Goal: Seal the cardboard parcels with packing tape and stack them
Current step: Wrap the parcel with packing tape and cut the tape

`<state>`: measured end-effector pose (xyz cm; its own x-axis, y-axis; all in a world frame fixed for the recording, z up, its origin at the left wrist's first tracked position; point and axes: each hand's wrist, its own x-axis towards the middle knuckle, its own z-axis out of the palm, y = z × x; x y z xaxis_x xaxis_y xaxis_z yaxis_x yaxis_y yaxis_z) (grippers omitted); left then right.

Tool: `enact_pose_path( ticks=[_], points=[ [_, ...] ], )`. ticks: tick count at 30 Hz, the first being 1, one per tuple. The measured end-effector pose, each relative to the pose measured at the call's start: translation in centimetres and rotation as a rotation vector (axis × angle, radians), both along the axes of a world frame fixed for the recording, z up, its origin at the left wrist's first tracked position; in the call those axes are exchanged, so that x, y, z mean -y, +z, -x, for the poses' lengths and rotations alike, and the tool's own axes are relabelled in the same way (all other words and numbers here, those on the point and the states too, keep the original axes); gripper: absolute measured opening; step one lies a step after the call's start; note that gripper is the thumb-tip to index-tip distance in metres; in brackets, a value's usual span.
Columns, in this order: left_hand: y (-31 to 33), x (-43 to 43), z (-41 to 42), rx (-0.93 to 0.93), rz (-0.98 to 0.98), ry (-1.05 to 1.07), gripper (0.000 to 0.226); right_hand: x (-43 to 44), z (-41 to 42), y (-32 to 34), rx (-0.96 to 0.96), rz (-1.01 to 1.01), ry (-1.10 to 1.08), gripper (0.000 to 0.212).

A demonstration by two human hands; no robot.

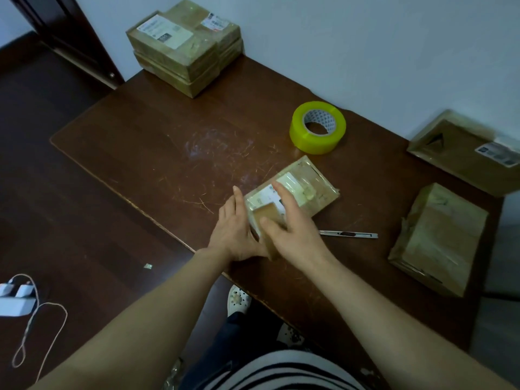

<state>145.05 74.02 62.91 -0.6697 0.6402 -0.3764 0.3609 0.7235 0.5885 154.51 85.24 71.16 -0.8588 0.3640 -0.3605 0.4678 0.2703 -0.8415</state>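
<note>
Taped parcel [312, 190] (contents hidden) between hands [233, 235] [297, 235]

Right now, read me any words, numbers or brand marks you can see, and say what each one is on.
Nothing is legible.
Shipping labels on the stacked parcels: too blurred.
Label on the middle parcel: too blurred.
Label on the far-right parcel: too blurred.
Printed marks inside the tape roll: too small.
</note>
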Motion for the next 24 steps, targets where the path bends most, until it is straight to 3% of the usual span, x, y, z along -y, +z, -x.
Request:
enact_pose_path(
  ticks=[5, 10, 15, 20, 22, 24],
  points=[
    [0.4, -0.2, 0.3, -0.039, 0.059, -0.045, 0.157, 0.1, -7.0, -0.9, 0.151, 0.034, 0.037, 0.025],
    [0.4, -0.3, 0.6, -0.054, 0.092, -0.073, 0.150, -0.5, -6.9, -2.9, 0.327, 0.034, 0.013, 0.023],
    [0.3, -0.2, 0.8, -0.077, 0.120, -0.137, 0.138, -1.0, -4.7, -4.3, 0.447, 0.156, -0.070, 0.024],
    [1.2, -1.0, 2.1, 0.013, 0.370, -0.289, 0.139, -1.2, -2.4, -4.6, 0.538, 0.177, -0.060, 0.024],
    [1.7, -1.6, 2.7, 0.034, 0.427, -0.297, 0.129, -1.2, -1.7, -4.7, 0.556, 0.151, -0.035, 0.024],
    [1.7, -3.0, 2.2, -0.084, 0.359, -0.206, 0.111, -1.2, -1.4, -4.8, 0.557, 0.138, -0.021, 0.021]
  ],
)
